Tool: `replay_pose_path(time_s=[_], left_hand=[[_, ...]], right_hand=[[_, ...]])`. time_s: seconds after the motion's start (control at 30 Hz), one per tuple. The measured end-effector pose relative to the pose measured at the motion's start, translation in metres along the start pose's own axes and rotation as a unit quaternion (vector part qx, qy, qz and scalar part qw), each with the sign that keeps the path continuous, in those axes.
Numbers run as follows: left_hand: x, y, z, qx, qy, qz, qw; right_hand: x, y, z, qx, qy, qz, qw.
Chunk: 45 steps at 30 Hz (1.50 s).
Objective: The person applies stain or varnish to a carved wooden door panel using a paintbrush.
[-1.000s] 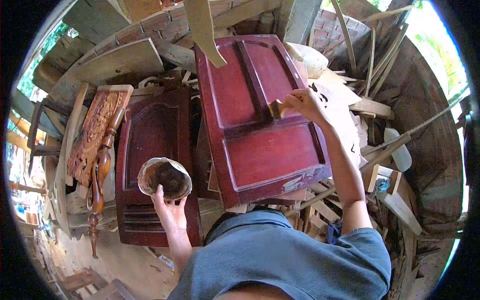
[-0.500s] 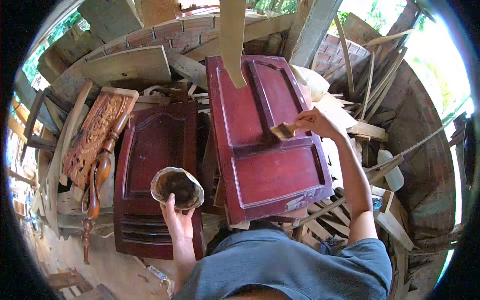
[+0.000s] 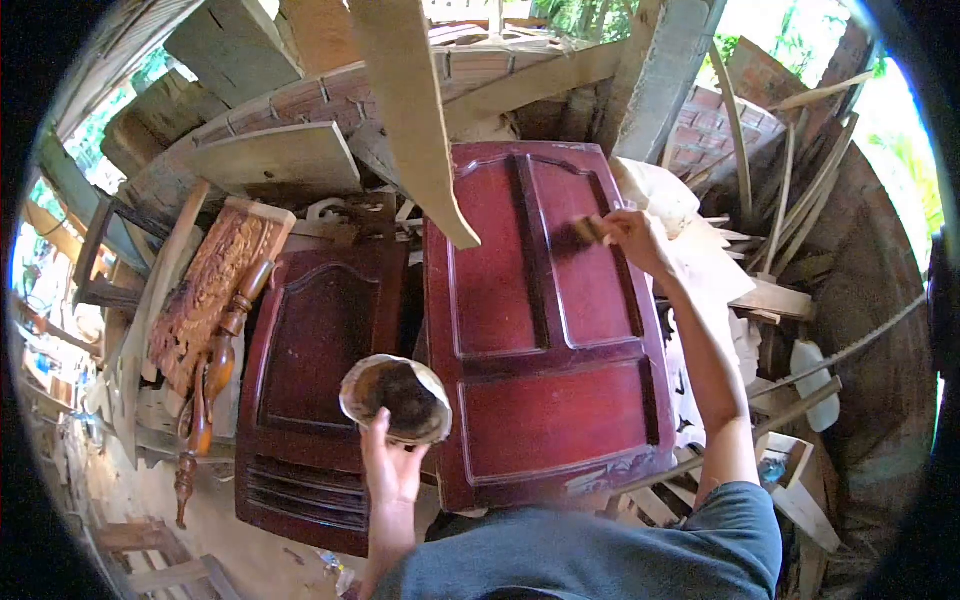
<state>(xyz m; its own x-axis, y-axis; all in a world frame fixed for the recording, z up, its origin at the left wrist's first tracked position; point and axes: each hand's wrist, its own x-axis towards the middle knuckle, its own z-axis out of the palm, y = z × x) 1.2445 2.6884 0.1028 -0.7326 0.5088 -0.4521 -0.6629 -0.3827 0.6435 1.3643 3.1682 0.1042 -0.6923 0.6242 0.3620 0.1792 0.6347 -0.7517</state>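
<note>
My left hand [image 3: 394, 462] holds a round pale-rimmed bowl [image 3: 350, 400] with dark contents, its thumb over the near rim. In my right hand [image 3: 638, 240] is a brush [image 3: 588, 231], its bristles over the upper right panel of a dark red panelled door [image 3: 555, 415]. Whether the bristles touch the surface I cannot tell. A second, smaller dark red panel [image 3: 320, 350] with slats at its lower end lies to the left, partly behind the bowl.
A pale board [image 3: 400, 110] hangs down over the door's upper left. Carved wood [image 3: 215, 290] and a turned post [image 3: 215, 375] stand at the left. Wood scraps, a white jug [image 3: 815, 385] and long sticks [image 3: 790, 210] are at the right, with a brick wall [image 3: 330, 100] behind.
The view has shifted, so the doors sit lower in it. My right hand has moved the brush up the door, onto the upper right panel. My left hand still holds the bowl, now nearer the large door.
</note>
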Motion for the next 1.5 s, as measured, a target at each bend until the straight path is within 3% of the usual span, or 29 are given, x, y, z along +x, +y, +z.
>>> replay_pose_path(time_s=[0.07,0.1,0.13,0.2,0.23,0.3,0.37,0.43,0.47,0.53,0.63,0.73,0.8,0.87,0.93,1.0,1.03,1.1,1.13,1.2,1.27,1.3,1.33,1.37,1.43,1.5], left_hand=[[-0.001,-0.009,0.012,-0.006,-0.044,-0.013,0.999],[-0.002,-0.013,0.018,0.008,-0.046,-0.013,0.999],[-0.002,-0.016,0.023,0.021,-0.048,-0.017,0.998],[-0.002,-0.021,0.032,0.042,-0.063,-0.012,0.997],[-0.001,-0.022,0.033,0.039,-0.062,-0.022,0.997],[-0.004,-0.022,0.048,0.062,-0.058,-0.01,0.996],[-0.003,-0.024,0.048,0.079,-0.052,0.005,0.996],[-0.005,-0.025,0.052,0.091,-0.04,0.014,0.995],[-0.006,-0.026,0.053,0.098,-0.025,0.023,0.995],[-0.006,-0.029,0.052,0.103,-0.032,0.024,0.994],[-0.003,-0.031,0.057,0.142,-0.079,0.026,0.986],[0.0,-0.037,0.063,0.186,-0.145,0.092,0.968],[-0.004,-0.037,0.066,0.188,-0.137,0.081,0.969],[-0.005,-0.037,0.064,0.135,-0.13,0.031,0.982],[0.002,-0.039,0.051,0.12,-0.159,0.035,0.979],[0.005,-0.042,0.041,0.184,-0.084,0.079,0.976],[0.0,-0.034,0.053,0.103,-0.046,0.015,0.994],[0.001,-0.029,0.052,0.088,-0.064,0.0,0.994],[0.003,-0.028,0.051,0.076,-0.085,-0.013,0.993],[0.005,-0.029,0.051,0.085,-0.083,-0.012,0.993],[0.008,-0.031,0.047,0.088,-0.075,-0.01,0.993],[0.008,-0.032,0.045,0.094,-0.075,-0.011,0.993],[0.009,-0.034,0.044,0.092,-0.073,-0.003,0.993],[0.01,-0.035,0.043,0.091,-0.075,0.005,0.993],[0.011,-0.036,0.037,0.089,-0.071,-0.001,0.993],[0.009,-0.037,0.036,0.068,-0.044,-0.014,0.997]], right_hand=[[0.014,0.001,-0.003,-0.157,0.081,-0.085,0.981],[0.017,-0.009,-0.001,-0.187,0.089,-0.047,0.977],[0.013,-0.043,-0.001,-0.155,0.071,-0.054,0.984],[0.009,-0.046,0.006,-0.228,-0.02,-0.047,0.972],[0.005,-0.065,0.005,-0.225,-0.017,-0.044,0.973],[-0.014,-0.121,-0.003,-0.066,-0.132,0.056,0.988],[-0.041,-0.142,-0.01,0.082,-0.099,0.012,0.992],[-0.07,-0.183,-0.032,0.134,-0.086,0.008,0.987],[-0.079,-0.197,-0.041,0.132,-0.078,0.01,0.988],[-0.096,-0.218,-0.057,0.084,-0.197,-0.145,0.966],[-0.117,-0.23,-0.028,0.069,-0.28,-0.183,0.94],[-0.13,-0.231,-0.004,-0.085,-0.373,-0.207,0.9],[-0.13,-0.232,-0.006,-0.117,-0.386,-0.21,0.891],[-0.121,-0.233,-0.029,0.045,-0.329,-0.191,0.924],[-0.108,-0.229,-0.059,0.075,-0.223,-0.185,0.954],[-0.097,-0.221,-0.08,0.028,-0.134,-0.116,0.984],[-0.091,-0.208,-0.085,0.028,-0.14,-0.115,0.983],[-0.076,-0.167,-0.084,-0.19,-0.276,-0.034,0.942],[-0.069,-0.147,-0.08,-0.189,-0.279,-0.036,0.941],[-0.054,-0.108,-0.069,-0.036,-0.444,0.03,0.895],[-0.022,-0.086,-0.06,-0.012,-0.446,-0.02,0.895],[-0.005,-0.058,-0.049,0.0,-0.402,0.001,0.916],[0.018,-0.034,-0.043,-0.075,-0.378,0.004,0.923],[0.036,-0.061,-0.047,-0.097,-0.384,0.01,0.918],[0.075,-0.032,-0.033,-0.111,-0.346,-0.083,0.928],[0.105,-0.038,-0.022,-0.215,-0.298,-0.093,0.925]])
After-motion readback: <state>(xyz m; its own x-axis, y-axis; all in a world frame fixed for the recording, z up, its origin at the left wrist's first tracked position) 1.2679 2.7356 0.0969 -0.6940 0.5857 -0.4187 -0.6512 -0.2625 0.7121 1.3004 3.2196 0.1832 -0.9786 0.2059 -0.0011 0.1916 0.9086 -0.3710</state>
